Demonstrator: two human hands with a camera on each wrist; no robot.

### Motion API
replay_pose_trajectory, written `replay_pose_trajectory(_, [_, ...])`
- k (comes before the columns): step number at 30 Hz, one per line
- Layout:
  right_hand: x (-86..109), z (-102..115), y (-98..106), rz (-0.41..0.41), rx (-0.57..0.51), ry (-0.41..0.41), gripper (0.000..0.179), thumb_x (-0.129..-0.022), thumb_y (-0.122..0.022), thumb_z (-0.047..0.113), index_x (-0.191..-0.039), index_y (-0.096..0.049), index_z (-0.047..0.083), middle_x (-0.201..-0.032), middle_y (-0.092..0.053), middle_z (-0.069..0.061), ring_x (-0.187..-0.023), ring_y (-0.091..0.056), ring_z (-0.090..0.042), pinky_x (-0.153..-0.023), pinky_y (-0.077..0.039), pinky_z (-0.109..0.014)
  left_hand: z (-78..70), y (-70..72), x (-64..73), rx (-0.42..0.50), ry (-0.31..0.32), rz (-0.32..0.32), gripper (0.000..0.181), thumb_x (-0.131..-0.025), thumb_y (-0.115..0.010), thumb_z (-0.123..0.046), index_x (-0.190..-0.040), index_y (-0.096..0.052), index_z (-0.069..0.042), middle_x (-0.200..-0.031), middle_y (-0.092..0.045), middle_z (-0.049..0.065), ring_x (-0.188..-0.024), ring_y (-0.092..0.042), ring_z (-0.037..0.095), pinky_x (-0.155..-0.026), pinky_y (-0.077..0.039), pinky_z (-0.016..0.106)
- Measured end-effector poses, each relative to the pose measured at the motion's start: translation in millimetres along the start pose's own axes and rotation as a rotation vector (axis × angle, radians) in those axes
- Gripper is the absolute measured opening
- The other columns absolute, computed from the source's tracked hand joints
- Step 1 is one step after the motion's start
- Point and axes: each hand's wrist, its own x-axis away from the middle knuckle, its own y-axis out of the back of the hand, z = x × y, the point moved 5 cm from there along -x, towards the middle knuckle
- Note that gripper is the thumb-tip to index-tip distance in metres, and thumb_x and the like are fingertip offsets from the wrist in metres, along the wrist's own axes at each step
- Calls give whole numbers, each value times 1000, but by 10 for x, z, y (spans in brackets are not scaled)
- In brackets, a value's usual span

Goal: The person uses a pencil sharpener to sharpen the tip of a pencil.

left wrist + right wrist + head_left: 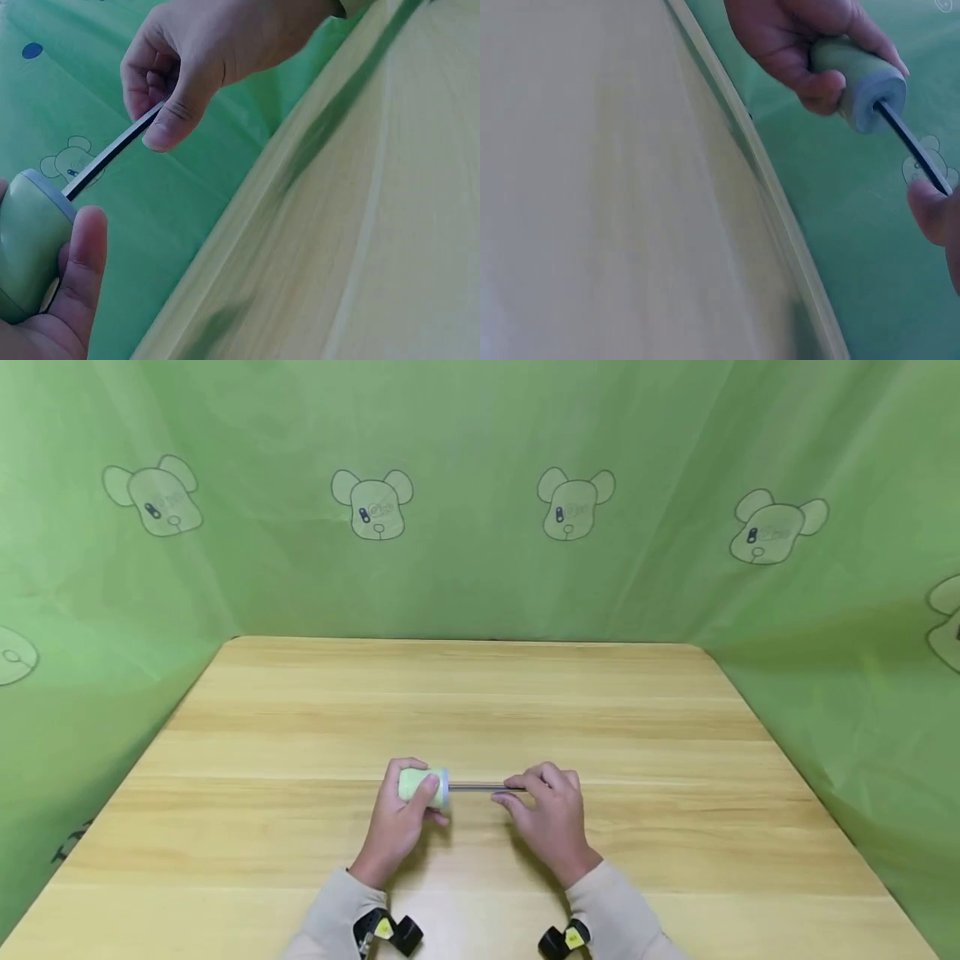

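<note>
My left hand [393, 827] grips a pale green cylindrical pencil sharpener [849, 69] with a blue-grey end. Its thumb lies along the side of the body. A dark, shiny, straight-sided pencil [476, 787] runs from the hole in that end across to my right hand [551, 818]. There the thumb and fingers pinch the pencil, hiding its far end. In the left wrist view the pencil [112, 154] slants up from the sharpener [30, 240] to the right fingertips. Both hands are held above the table, with shadows beneath them.
The light wooden table [480, 710] spreads out under and beyond the hands. A green curtain [480, 585] with bear-head outlines encloses its back and sides. Each wrist wears a small black camera, such as the left wrist camera [405, 935], over a light sleeve.
</note>
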Motion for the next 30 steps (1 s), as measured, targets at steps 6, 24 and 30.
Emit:
replay_pose_trajectory(6, [21, -5, -11, -4, -17, 11, 25, -62, -87, 25, -72, -73, 7, -62, -49, 5, -50, -39, -5, -47, -31, -21, 40, 7, 5, 3, 29, 25, 30, -99, -51, -7, -120, -36, 7, -101, -51, 24, -70, -61, 31, -65, -62, 36])
replay_pose_trajectory(24, [-1, -121, -48, 313, -40, -377, 21, -74, -85, 28, -86, -77, 13, -78, -64, 3, -68, -54, -10, -67, -47, -34, 40, -22, 12, -35, -5, 22, 29, -98, -55, -7, -118, -39, 7, -94, -52, 22, -66, -61, 27, -60, -61, 37])
replay_pose_trajectory(30, [-24, -50, 24, 65, -39, -119, 33, -57, -93, 17, -81, -73, 7, -81, -58, -3, -76, -55, -20, -67, -42, -33, 75, 3, 6, 71, 74, -31, 38, -99, -55, -14, -123, -35, 9, -101, -49, 23, -71, -59, 25, -64, -62, 36])
